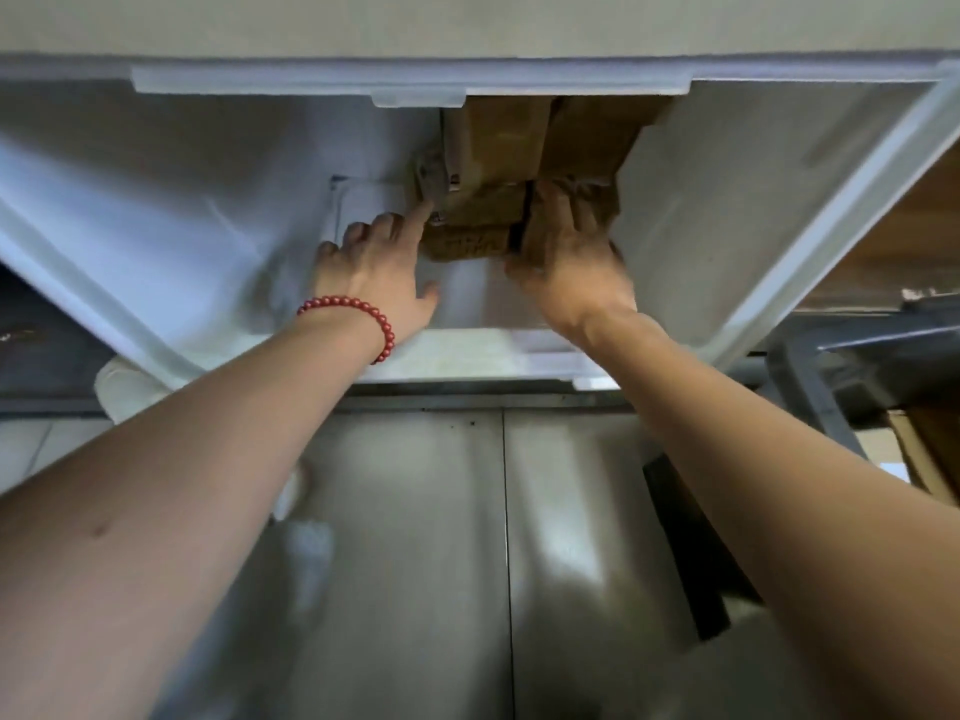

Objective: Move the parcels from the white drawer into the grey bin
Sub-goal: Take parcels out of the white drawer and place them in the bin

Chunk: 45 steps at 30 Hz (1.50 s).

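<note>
The white drawer (156,210) stands pulled open below me. Several brown cardboard parcels (498,142) are packed at its back, right of centre. A small brown parcel (475,220) lies nearest me. My left hand (374,267), with a red bead bracelet at the wrist, reaches in with its fingers stretched out, the index fingertip touching that parcel's left side. My right hand (571,257) is blurred and lies against the parcel's right side, fingers extended over it. The grey bin is not clearly in view.
A white flat parcel or label (363,205) lies on the drawer floor left of the boxes. A grey metal frame (852,350) and a cardboard box (930,449) sit at the right. Grey floor tiles (415,563) lie below. A dark shelf (36,330) is at the left.
</note>
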### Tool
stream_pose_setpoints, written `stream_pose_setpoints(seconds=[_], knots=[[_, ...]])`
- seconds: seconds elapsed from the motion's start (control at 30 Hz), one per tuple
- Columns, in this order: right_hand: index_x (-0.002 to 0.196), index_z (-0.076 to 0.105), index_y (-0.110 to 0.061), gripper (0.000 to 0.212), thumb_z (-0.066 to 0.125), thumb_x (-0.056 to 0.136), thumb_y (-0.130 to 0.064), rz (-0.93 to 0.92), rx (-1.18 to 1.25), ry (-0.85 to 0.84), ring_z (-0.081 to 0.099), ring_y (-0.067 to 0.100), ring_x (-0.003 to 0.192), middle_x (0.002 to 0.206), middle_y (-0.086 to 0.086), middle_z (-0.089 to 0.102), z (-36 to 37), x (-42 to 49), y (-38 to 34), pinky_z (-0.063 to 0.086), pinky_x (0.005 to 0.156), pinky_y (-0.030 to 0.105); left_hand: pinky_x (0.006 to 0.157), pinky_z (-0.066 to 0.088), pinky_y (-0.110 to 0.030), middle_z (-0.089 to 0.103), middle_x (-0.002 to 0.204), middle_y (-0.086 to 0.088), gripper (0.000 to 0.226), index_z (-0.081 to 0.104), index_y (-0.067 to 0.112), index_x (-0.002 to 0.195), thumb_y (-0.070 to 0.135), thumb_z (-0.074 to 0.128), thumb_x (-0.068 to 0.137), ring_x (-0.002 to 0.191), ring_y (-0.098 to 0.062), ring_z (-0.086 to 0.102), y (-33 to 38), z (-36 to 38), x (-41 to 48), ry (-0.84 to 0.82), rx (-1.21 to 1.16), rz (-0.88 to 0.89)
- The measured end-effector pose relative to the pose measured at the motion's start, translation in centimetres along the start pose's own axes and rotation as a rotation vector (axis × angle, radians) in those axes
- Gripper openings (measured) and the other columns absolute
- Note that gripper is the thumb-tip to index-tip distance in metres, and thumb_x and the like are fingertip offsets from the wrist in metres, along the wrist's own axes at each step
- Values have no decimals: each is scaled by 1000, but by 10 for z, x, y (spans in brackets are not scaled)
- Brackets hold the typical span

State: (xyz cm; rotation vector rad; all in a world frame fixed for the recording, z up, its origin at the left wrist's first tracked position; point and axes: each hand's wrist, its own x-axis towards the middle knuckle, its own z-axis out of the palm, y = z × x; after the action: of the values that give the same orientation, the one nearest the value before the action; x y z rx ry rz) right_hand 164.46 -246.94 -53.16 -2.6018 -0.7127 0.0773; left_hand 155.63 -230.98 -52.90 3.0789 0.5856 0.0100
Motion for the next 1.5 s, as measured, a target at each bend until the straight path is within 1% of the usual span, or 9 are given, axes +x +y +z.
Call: stream_pose_setpoints(seconds=[0.13, 0.37, 0.5, 0.63, 0.83, 0.97, 1.1, 1.4, 1.5], knots=[[150, 19, -25, 75, 60, 89, -40, 30, 75, 38, 43, 33, 127, 151, 5, 29, 10, 34, 10, 42, 91, 44, 95, 38, -49, 33, 147, -11, 85, 0, 33, 151, 43, 56, 87, 129, -35, 37, -6, 11, 31, 25, -72, -35], [153, 17, -25, 80, 64, 89, -28, 37, 235, 78, 22, 31, 141, 156, 7, 22, 15, 53, 19, 28, 113, 42, 101, 34, -48, 22, 154, -5, 90, 1, 34, 151, 49, 60, 86, 135, -34, 31, 4, 7, 63, 36, -220, 0], [147, 29, -17, 67, 63, 89, -13, -10, 425, 72, 46, 21, 128, 145, 4, 41, 19, 55, 7, 40, 102, 29, 108, 32, -44, 25, 153, -2, 85, 10, 26, 151, 43, 62, 86, 137, -27, 31, 8, 8, 72, 51, -465, -14], [138, 33, -14, 57, 57, 88, 2, 49, 668, 20, 55, 15, 116, 129, -3, 52, 25, 44, -2, 48, 97, 30, 105, 34, -28, 40, 145, 1, 78, 16, 20, 147, 36, 63, 88, 131, -19, 41, 3, 10, 67, 23, -765, -81], [149, 23, -24, 70, 53, 91, 1, 51, 651, -104, 58, 9, 89, 107, -3, 57, 23, 19, -3, 46, 82, 21, 105, 41, -37, 50, 133, 4, 91, 18, 23, 143, 48, 73, 75, 123, -18, 50, -4, -6, 39, -9, -852, -94], [147, 29, -20, 69, 55, 88, 5, -13, 597, -189, 51, 22, 120, 133, 7, 47, 16, -8, -8, 42, 104, 33, 94, 29, -23, 44, 141, 1, 108, 15, 28, 146, 65, 74, 64, 127, -21, 42, 3, -15, 9, 6, -917, -193], [149, 28, -24, 69, 57, 90, -2, -37, 474, -283, 34, 25, 137, 152, 9, 29, 6, -33, -13, 32, 113, 37, 102, 31, -38, 34, 149, -4, 117, 10, 29, 148, 73, 71, 58, 134, -30, 33, 8, -22, -22, -21, -883, -317], [148, 28, -25, 66, 59, 92, -9, -132, 393, -457, 30, 23, 139, 151, 10, 26, -30, -97, -30, 20, 111, 22, 81, 35, -28, 50, 126, 2, 91, 26, 29, 131, 71, 69, 62, 107, -20, 50, 9, -37, -108, 52, -1020, -472], [148, 30, -21, 65, 59, 92, -8, -173, 417, -459, 28, 21, 140, 152, 9, 27, -39, -120, -39, 20, 117, 29, 77, 33, -25, 49, 112, 9, 84, 30, 29, 126, 68, 71, 63, 98, -15, 46, 4, -55, -132, 63, -976, -447]])
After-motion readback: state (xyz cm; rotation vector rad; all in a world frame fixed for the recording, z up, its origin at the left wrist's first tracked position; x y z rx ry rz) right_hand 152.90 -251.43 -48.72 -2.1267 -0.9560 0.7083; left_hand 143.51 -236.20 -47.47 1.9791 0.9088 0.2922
